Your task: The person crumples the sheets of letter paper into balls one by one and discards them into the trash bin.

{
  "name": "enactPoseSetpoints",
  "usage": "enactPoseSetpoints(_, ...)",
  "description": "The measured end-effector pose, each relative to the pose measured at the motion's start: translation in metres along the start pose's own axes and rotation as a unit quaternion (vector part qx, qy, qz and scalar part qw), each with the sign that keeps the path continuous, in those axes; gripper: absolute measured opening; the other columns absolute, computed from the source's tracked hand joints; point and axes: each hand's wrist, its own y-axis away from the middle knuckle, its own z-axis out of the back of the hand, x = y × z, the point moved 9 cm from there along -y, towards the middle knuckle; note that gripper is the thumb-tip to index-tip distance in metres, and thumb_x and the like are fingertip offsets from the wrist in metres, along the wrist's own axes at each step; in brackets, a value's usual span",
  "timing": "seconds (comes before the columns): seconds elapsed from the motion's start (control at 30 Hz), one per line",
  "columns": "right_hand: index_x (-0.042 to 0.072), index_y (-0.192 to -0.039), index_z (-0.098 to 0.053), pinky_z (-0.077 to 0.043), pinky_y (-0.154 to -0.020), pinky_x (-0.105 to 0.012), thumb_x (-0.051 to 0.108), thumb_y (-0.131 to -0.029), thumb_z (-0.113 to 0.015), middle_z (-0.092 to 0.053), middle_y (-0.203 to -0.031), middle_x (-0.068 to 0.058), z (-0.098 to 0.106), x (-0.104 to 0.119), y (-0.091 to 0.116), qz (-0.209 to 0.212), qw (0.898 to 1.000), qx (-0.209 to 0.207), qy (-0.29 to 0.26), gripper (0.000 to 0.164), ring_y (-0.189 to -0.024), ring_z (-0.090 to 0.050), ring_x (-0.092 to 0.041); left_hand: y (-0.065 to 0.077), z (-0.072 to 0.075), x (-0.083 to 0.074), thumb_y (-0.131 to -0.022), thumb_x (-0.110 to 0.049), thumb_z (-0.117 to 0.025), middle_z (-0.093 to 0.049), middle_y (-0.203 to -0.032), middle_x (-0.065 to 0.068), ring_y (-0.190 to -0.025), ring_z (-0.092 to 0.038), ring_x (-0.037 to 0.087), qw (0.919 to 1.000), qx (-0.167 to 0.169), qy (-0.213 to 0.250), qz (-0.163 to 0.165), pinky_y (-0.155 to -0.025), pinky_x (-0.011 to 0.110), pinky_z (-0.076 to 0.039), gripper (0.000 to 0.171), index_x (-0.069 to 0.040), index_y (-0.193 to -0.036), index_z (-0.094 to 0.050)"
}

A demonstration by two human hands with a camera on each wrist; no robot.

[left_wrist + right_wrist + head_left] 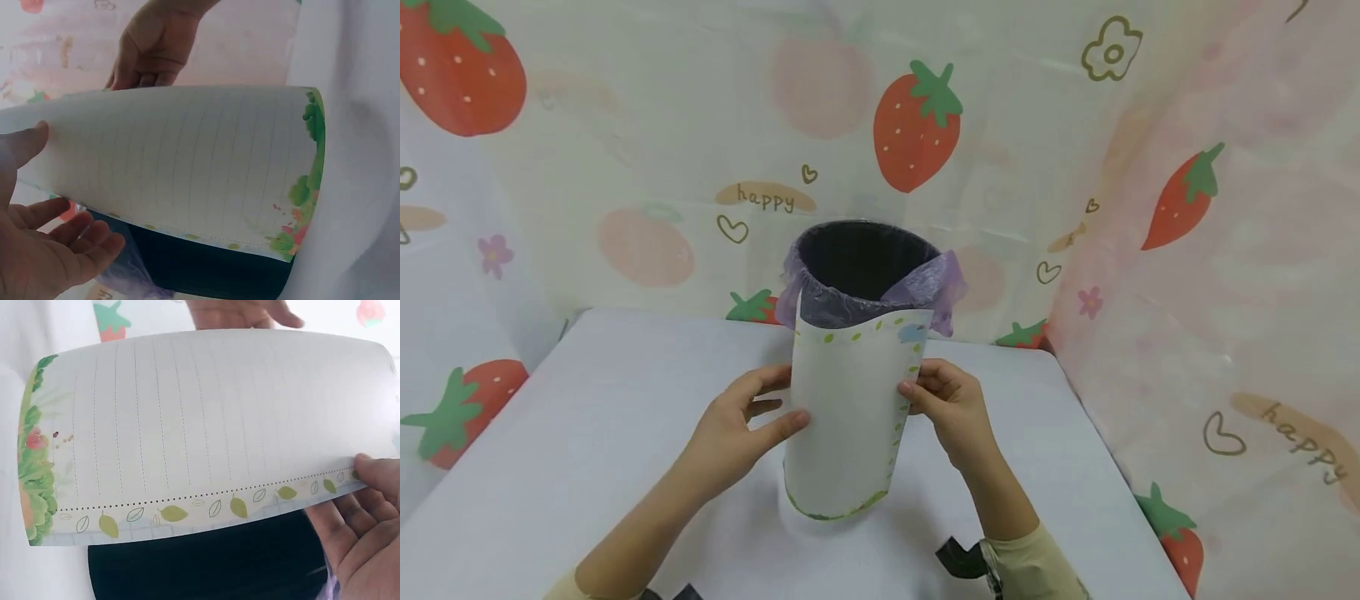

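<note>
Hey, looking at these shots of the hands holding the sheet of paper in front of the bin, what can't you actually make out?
Bin: its lower body is hidden behind the lined paper in the head view.
Bin contents: the inside is too dark to tell.
Left hand: fingertips hidden behind the paper.
Right hand: cut off by the frame edge in its wrist view.
Paper's far side: never shown.

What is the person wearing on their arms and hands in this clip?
Both hands, left hand and right hand, are bare, with no gloves, and no rings show. A pale beige sleeve covers the right forearm, with a dark strap beside its cuff.
</note>
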Motion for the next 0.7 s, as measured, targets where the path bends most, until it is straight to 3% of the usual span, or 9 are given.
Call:
enactPoseSetpoints(0.23, -0.011, -0.115, -0.065, -0.061, -0.073, -0.027, -0.001, -0.094, -0.071, -0.074, -0.094, -0.004, -0.018, -0.001, -0.005, 0.004, 1.0, 0.008, 0.01, 0.025, -0.084, -0.071, -0.014, -0.002, -0.016, -0.004, -0.087, -0.037, -0.083, -0.057, -0.133, -0.002, -0.124, -0.057, 0.018, 0.9991, 0.032, 0.014, -0.024, -0.105, 0.044, -0.052, 0.066, -0.023, -0.144, -0.054)
enactPoseSetpoints(0.4, -0.003, -0.123, -0.066, -0.058, -0.074, -0.024, 0.002, -0.094, -0.073, -0.072, -0.105, -0.017, -0.023, 0.0, -0.007, 0.007, 0.999, -0.011, 0.041, 0.03, -0.089, -0.069, -0.016, -0.006, -0.025, -0.003, -0.088, -0.036, -0.082, -0.063, -0.131, 0.0, -0.119, -0.063, 0.02, 0.9982, 0.042, 0.041, -0.004, -0.103, 0.043, -0.053, 0.065, -0.02, -0.144, -0.053)
enactPoseSetpoints(0.57, 0.003, -0.13, -0.064, -0.06, -0.084, -0.025, 0.002, -0.094, -0.072, -0.07, -0.117, -0.018, -0.024, -0.002, -0.006, -0.001, 0.998, -0.037, 0.041, 0.036, -0.1, -0.071, -0.021, -0.008, -0.027, -0.005, -0.089, -0.035, -0.082, -0.065, -0.132, 0.004, -0.119, -0.065, 0.023, 0.997, 0.033, 0.069, 0.009, -0.102, 0.039, -0.054, 0.067, -0.016, -0.145, -0.051)
enactPoseSetpoints(0.7, 0.002, -0.122, -0.067, -0.06, -0.09, -0.028, 0.003, -0.096, -0.07, -0.07, -0.117, -0.016, -0.028, 0.003, -0.002, 0.022, 0.998, -0.039, 0.05, 0.026, -0.103, -0.071, -0.022, -0.007, -0.025, -0.005, -0.089, -0.036, -0.081, -0.066, -0.131, 0.004, -0.119, -0.065, 0.023, 0.9963, 0.018, 0.082, 0.019, -0.101, 0.038, -0.055, 0.066, -0.016, -0.144, -0.052)
